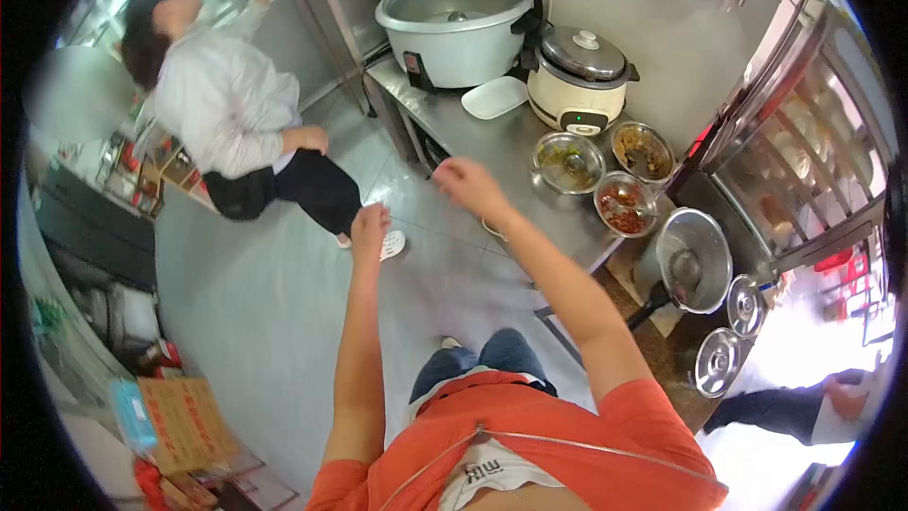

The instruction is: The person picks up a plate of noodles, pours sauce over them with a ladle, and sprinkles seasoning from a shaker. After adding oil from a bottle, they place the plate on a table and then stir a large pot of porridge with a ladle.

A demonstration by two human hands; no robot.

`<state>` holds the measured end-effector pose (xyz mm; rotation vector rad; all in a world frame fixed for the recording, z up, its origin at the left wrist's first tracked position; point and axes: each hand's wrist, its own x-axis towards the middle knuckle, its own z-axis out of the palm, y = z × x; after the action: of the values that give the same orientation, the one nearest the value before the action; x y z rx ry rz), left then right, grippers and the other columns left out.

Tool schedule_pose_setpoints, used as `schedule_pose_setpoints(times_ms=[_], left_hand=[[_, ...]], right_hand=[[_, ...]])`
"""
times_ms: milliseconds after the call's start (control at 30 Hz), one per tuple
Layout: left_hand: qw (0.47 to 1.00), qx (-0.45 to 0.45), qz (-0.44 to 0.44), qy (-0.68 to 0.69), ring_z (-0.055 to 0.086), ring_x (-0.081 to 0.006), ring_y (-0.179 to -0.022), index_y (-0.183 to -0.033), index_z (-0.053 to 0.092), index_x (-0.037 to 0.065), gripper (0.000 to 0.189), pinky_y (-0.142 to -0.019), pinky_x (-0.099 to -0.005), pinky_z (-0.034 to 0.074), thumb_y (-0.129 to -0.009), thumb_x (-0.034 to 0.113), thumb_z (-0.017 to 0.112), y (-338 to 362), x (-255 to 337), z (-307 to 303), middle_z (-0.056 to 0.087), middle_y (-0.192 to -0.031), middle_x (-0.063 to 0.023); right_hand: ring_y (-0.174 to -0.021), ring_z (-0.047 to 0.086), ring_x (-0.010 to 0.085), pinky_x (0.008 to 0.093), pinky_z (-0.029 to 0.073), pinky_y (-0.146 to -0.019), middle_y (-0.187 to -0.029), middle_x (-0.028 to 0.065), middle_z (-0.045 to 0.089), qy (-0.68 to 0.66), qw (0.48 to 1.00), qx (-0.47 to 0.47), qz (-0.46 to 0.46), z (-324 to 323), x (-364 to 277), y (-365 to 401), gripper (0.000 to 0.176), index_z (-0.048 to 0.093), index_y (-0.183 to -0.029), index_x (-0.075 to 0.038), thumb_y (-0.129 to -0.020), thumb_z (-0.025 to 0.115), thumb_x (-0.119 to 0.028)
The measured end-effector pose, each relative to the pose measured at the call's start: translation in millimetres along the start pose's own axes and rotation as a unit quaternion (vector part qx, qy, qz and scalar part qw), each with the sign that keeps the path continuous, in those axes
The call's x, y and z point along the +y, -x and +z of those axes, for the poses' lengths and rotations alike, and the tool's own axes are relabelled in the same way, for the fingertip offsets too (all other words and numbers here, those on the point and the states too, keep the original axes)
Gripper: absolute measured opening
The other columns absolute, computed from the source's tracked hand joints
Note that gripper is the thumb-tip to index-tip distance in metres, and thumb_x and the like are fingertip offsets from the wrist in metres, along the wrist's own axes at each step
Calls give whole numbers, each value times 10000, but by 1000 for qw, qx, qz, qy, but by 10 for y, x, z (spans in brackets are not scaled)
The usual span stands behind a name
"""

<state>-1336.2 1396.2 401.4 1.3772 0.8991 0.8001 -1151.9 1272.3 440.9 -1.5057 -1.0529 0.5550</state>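
My left hand (371, 223) is raised over the grey floor, its fingers curled in and nothing visible in them. Higher and to its right, my right hand (465, 185) hovers by the edge of the steel counter (473, 147), fingers loosely bent and apart, holding nothing. Closest to it on the counter are a white oblong dish (495, 98) and a steel bowl of greenish food (567, 163). A bowl with red chili-like contents (624, 206) and a third bowl of brownish pieces (642, 152) stand farther right. Neither hand touches any of them.
A large open rice cooker (454, 33) and a lidded cream cooker (579, 80) stand at the back. A deep pot (695, 260) and steel lids (718, 361) sit at right. Another person (227, 104) stands at left. A cardboard box (187, 424) lies lower left.
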Motion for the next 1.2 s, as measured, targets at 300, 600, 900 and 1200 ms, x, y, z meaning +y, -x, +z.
schedule_pose_setpoints(times_ms=[300,600,900,1200], left_hand=[[982,-83,167,9,511,-132,-782,-996,542,7,386,-699,-251,382,-851,349,438,-2512,1553,1337,568,-904,-64],[990,9,142,-21,492,-190,-959,-1113,497,29,522,-801,-306,358,-824,461,442,-4984,1794,1237,533,-1076,-88],[985,-123,16,-118,489,-173,-975,-1082,522,-17,548,-835,-286,363,-796,451,516,-6576,1865,1695,542,-1057,-96],[969,-231,3,-86,536,-190,-894,-1094,525,-7,462,-775,-282,402,-775,325,565,-6819,1669,1709,574,-993,-110]], right_hand=[[-501,501,107,225,411,-427,-684,83,544,-97,957,256,96,-1441,-211,-1709,437,495,-956,32,-767,588,-351],[-581,511,118,221,420,-425,-795,94,506,-11,913,391,115,-1811,202,-3179,770,265,-1225,101,-740,625,-375],[-638,498,104,214,416,-474,-769,74,513,-22,805,577,134,-1952,575,-3624,635,382,-1123,106,-736,642,-325],[-661,456,135,265,388,-526,-826,54,509,-188,821,510,174,-2309,822,-3956,509,514,-1019,3,-706,651,-374]])
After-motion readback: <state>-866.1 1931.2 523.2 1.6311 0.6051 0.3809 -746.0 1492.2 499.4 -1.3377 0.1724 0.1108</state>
